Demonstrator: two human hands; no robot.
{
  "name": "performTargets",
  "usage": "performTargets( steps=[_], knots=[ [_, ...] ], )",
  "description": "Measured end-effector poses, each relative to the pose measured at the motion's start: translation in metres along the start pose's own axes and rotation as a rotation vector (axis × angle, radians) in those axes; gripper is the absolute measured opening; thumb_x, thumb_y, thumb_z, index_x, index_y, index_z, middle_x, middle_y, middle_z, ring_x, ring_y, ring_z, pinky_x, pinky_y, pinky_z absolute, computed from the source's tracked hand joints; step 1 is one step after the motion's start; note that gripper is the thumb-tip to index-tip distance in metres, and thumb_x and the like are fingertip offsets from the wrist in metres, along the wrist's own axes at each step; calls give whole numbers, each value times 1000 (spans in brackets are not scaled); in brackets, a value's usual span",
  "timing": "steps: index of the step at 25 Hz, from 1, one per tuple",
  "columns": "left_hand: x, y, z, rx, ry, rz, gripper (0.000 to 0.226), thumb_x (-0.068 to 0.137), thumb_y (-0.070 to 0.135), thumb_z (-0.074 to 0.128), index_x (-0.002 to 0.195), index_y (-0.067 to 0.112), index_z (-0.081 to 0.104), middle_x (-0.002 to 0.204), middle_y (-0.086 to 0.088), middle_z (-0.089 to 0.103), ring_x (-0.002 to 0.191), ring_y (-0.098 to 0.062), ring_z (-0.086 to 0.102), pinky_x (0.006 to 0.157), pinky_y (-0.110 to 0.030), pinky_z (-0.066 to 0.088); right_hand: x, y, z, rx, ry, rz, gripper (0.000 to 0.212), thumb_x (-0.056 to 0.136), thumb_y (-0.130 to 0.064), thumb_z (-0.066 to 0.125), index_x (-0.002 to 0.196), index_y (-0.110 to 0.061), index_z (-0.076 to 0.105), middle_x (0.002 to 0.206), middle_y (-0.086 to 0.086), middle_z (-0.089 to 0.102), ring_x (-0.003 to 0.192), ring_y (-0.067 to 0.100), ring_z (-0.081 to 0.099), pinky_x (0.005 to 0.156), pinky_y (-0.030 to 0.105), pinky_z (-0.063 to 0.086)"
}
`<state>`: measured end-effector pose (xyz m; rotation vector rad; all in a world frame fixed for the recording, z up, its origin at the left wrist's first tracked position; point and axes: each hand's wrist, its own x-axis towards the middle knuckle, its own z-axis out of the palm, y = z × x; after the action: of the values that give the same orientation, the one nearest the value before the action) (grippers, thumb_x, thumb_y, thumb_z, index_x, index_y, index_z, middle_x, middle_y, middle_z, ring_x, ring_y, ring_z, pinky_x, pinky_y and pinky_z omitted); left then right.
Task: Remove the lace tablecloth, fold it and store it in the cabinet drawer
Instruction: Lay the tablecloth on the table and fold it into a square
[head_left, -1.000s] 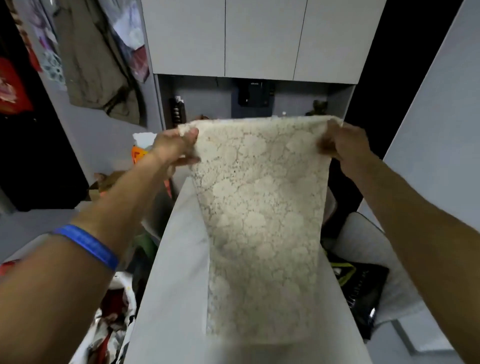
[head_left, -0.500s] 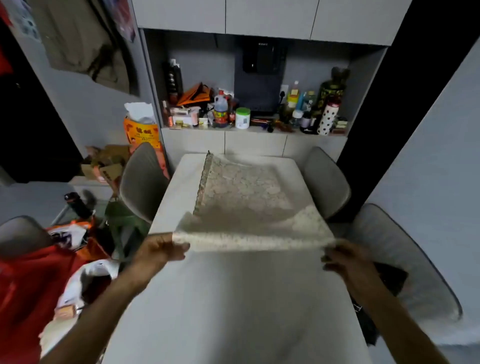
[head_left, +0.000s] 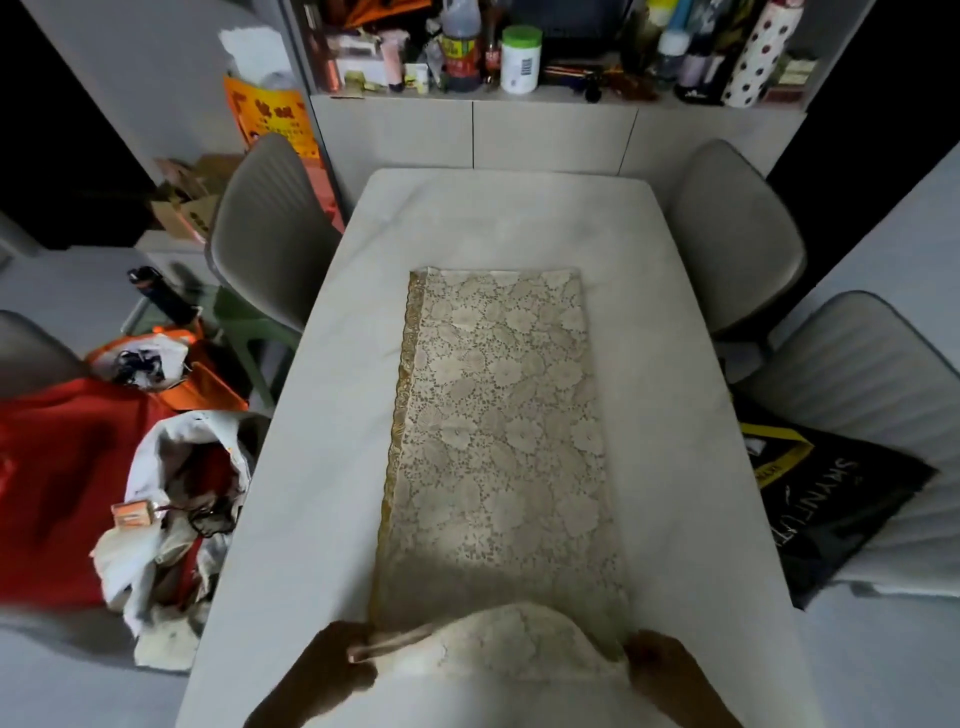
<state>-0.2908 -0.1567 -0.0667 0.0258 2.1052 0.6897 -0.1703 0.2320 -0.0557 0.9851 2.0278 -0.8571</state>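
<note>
Lace, cream with a gold scalloped trim down its left edge, lies as a long folded strip of tablecloth (head_left: 498, 431) along the middle of the white counter (head_left: 322, 467), its far end well short of the cabinet (head_left: 550, 135) that stands past the counter's far edge. The near end of the tablecloth bulges up in a loose hump between the hands. The left hand (head_left: 332, 662) is closed on the near left corner, with the trim pinched between thumb and fingers. The right hand (head_left: 662, 662) sits on the near right corner and looks closed on it, though the fingers are too dark to read surely.

By my judgement the folding is partway done: the strip is narrow but too long for a drawer, so a lengthwise fold toward the cabinet seems to be next.

Several things could spoil it. Lace is limp and slides on a smooth counter, so an uneven lift from one hand could skew the layers and leave the trim edge misaligned. The hump could trap a crease if pressed flat. A finger or nail could snag the open weave. The strip could also drag sideways toward the cluttered floor left of the counter.
</note>
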Motion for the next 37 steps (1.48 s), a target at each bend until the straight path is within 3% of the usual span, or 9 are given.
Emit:
performTargets(
  steps=[4, 6, 9, 13, 18, 21, 27, 31, 37],
  knots=[
    [28, 28, -53, 318, -364, 98, 36, 82, -4, 53, 100, 16, 78, 97, 7, 71, 78, 15, 61, 77, -6, 49, 12, -28, -21, -488, 182, -151, 25, 93, -25, 42, 107, -28, 63, 109, -7, 65, 101, 15, 64, 84, 28, 52],
    [60, 56, -78, 208, -143, 139, 41, 83, -7, 53, 84, 26, 77, 97, 5, 73, 80, 11, 64, 81, -14, 53, 26, -69, -34, -237, 313, -275, 16, 94, -25, 44, 91, -33, 57, 91, -7, 65, 84, 13, 65, 75, 30, 55],
    [115, 102, -104, 112, 309, 172, 31, 86, 4, 55, 104, 22, 72, 114, -1, 71, 106, -16, 66, 95, -27, 50, 67, -126, -36, -229, 402, -474, 45, 94, -35, 51, 138, -27, 44, 144, 3, 49, 129, 23, 47, 105, 37, 41],
    [192, 153, -131, 63, 489, 124, 32, 85, 20, 58, 115, 14, 63, 119, -11, 62, 111, -31, 59, 89, -36, 51, 125, -149, -11, -423, 347, -394, 92, 83, -78, 31, 145, -43, -27, 156, -9, -31, 149, 28, -18, 120, 50, -5],
    [241, 183, -142, -183, 611, -122, 40, 82, 47, 66, 108, 16, 66, 117, -12, 56, 113, -33, 55, 95, -47, 50, 138, -147, -10, -485, 300, -332, 95, 73, -88, 20, 131, -48, -43, 151, -8, -42, 148, 30, -24, 119, 54, -5],
    [248, 192, -144, -253, 645, -212, 46, 84, 47, 64, 118, 15, 62, 123, -10, 48, 119, -32, 46, 99, -49, 42, 128, -155, -13, -480, 332, -317, 99, 74, -87, 28, 143, -47, -29, 161, -8, -28, 150, 28, -16, 120, 53, 2],
    [245, 165, -149, -503, 729, 1, 12, 80, 19, 66, 88, 10, 62, 96, -16, 67, 86, -36, 68, 74, -43, 60, 114, -165, -20, -324, 638, -330, 81, 80, -76, 39, 149, -37, 29, 164, -1, 16, 150, 28, 14, 117, 52, 15],
    [245, 170, -155, -617, 647, 36, 33, 76, 14, 71, 108, 17, 63, 89, -7, 71, 73, -27, 70, 66, -36, 59, 127, -158, -40, -122, 551, -228, 76, 82, -60, 61, 147, -34, 32, 158, -1, 29, 137, 31, 33, 108, 54, 37],
    [258, 181, -162, -579, 629, 197, 11, 88, 12, 61, 86, 23, 61, 72, 12, 62, 62, -11, 60, 56, -23, 48, 143, -147, -87, 356, 341, -264, 62, 79, -37, 78, 133, -30, 48, 115, 1, 54, 96, 18, 59, 79, 32, 50]
  ],
)
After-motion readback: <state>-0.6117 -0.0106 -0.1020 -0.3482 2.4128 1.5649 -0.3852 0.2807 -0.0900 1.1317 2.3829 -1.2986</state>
